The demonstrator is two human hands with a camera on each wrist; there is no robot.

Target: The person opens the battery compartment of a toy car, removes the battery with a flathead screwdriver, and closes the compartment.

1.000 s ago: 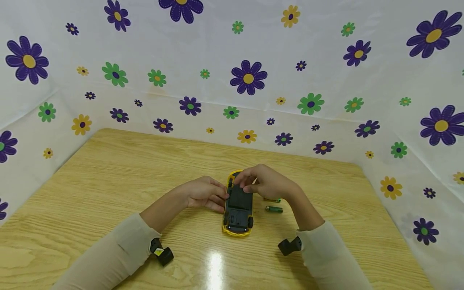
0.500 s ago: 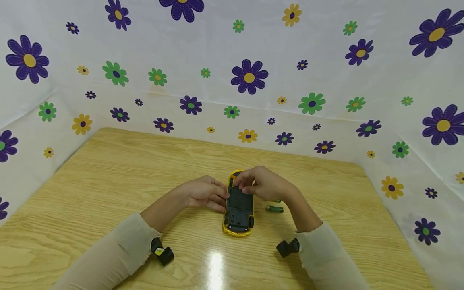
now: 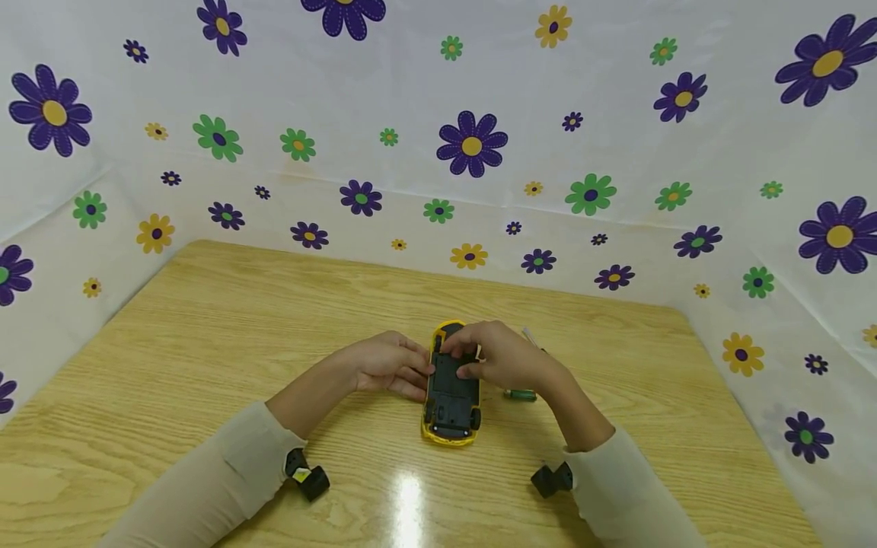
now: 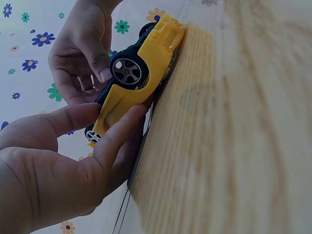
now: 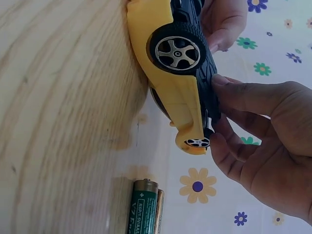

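Observation:
A yellow toy car (image 3: 448, 440) lies upside down on the table, its black underside and wheels facing up. My left hand (image 3: 387, 365) grips its left flank, thumb at the underside's edge and fingers along the yellow body in the left wrist view. From the right, my right hand (image 3: 510, 358) has its thumb and bent fingertips on the flat black battery cover (image 3: 454, 384) of the underside. In the right wrist view, the thumb presses the black panel while other fingertips sit near its end, by a small wheel (image 5: 199, 143). Whether the cover is loose cannot be told.
Right of the car lies a green battery (image 3: 522, 395); a second battery (image 5: 160, 209) shows beside it in the right wrist view. A thin pale rod (image 3: 527, 335) pokes out behind my right hand. Flower-printed cloth (image 3: 411, 167) walls in the wooden table (image 3: 274, 304).
My right hand has shifted slightly toward me, its thumb sliding down the cover, away from the fingertips. The pale rod has come into view behind it. Left hand and car stay put.

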